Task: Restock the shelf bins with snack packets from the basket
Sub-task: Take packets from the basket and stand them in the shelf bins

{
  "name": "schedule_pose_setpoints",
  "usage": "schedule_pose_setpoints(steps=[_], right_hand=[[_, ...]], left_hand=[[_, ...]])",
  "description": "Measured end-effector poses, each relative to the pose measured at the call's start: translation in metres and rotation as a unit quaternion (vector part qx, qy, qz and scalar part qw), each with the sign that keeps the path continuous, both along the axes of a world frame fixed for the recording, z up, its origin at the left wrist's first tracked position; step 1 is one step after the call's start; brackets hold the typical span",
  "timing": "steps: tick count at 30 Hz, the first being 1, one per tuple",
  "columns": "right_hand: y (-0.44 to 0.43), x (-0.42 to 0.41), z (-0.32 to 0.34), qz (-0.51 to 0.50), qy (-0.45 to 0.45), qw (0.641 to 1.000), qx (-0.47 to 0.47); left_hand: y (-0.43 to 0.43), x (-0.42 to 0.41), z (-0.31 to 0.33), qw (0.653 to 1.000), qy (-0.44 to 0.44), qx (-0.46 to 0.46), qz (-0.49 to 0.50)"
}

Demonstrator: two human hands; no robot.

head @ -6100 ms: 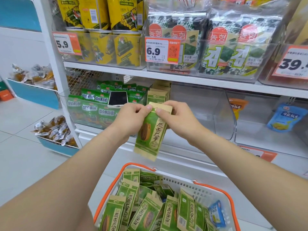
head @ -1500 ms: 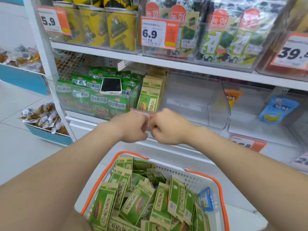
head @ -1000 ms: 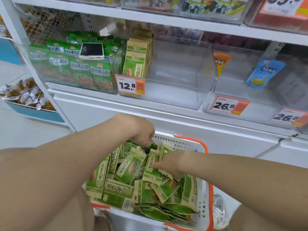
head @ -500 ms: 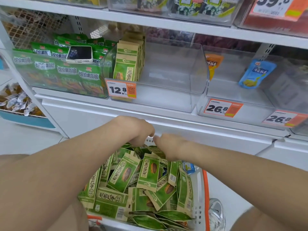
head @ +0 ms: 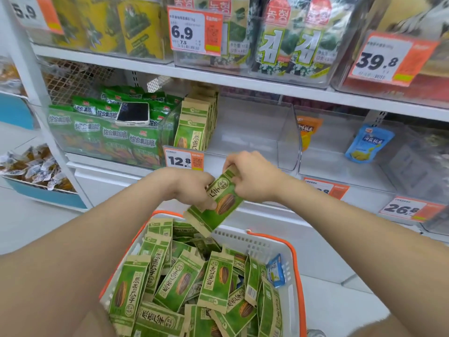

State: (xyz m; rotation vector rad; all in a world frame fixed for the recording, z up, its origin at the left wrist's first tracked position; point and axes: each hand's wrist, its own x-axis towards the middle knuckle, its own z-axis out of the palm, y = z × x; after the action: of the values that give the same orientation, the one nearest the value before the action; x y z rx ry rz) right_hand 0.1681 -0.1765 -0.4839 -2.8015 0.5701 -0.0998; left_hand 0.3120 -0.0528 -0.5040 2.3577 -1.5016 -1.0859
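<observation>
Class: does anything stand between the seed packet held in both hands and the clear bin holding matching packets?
Only the front wall of the clear bin, carrying the 12.8 price tag, stands between; otherwise nothing visible blocks the seed packet.

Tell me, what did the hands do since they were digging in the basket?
Both hands came up out of the basket. The left hand and right hand now grip one green seed packet between them, tilted, above the basket. The phone still lies on the green packs, and the row of packets in the clear bin looks the same.
</observation>
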Motion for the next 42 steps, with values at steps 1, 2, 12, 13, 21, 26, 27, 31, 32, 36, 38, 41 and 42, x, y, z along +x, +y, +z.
schedule_pose_setpoints(steps=[1, 2, 12, 13, 21, 26, 27, 31, 32, 36, 38, 41, 42], right_hand=[[-0.001, 0.001, 0.008, -0.014, -0.010, 1.000, -0.001], [-0.002, 0.002, 0.017, -0.031, -0.024, 0.999, 0.002], [-0.007, 0.016, 0.068, -0.213, -0.159, 0.921, 0.284], [-0.003, 0.016, 0.068, -0.200, -0.129, 0.920, 0.311], [0.013, 0.037, 0.061, -0.034, -0.135, 0.935, 0.326], [-0.005, 0.041, 0.046, -0.005, -0.246, 0.883, 0.400], [-0.006, 0.045, 0.042, -0.012, -0.276, 0.877, 0.392], [-0.007, 0.062, 0.028, -0.045, -0.358, 0.874, 0.326], [-0.008, 0.065, 0.027, -0.047, -0.363, 0.876, 0.315], [-0.014, 0.065, 0.034, -0.043, -0.386, 0.887, 0.251], [-0.015, 0.063, 0.039, -0.039, -0.435, 0.887, 0.152], [-0.010, 0.062, 0.049, -0.030, -0.520, 0.851, 0.070], [-0.009, 0.063, 0.051, -0.024, -0.538, 0.842, 0.042]], left_hand=[[0.004, 0.003, 0.008, 0.998, 0.034, -0.025, 0.037], [0.007, 0.006, 0.016, 0.994, 0.069, -0.049, 0.073], [0.024, 0.018, 0.055, 0.715, 0.330, -0.410, 0.461], [0.023, 0.018, 0.055, 0.702, 0.339, -0.427, 0.458], [0.009, 0.016, 0.069, 0.782, 0.213, -0.471, 0.347], [-0.002, 0.022, 0.072, 0.757, 0.223, -0.496, 0.362], [-0.005, 0.023, 0.071, 0.757, 0.220, -0.496, 0.363], [-0.015, 0.022, 0.065, 0.794, 0.193, -0.475, 0.326], [-0.016, 0.023, 0.065, 0.784, 0.188, -0.491, 0.330], [-0.017, 0.030, 0.069, 0.755, 0.174, -0.535, 0.336], [-0.016, 0.033, 0.072, 0.766, 0.147, -0.551, 0.298], [-0.014, 0.037, 0.078, 0.768, 0.113, -0.586, 0.232], [-0.014, 0.038, 0.078, 0.775, 0.092, -0.587, 0.215]])
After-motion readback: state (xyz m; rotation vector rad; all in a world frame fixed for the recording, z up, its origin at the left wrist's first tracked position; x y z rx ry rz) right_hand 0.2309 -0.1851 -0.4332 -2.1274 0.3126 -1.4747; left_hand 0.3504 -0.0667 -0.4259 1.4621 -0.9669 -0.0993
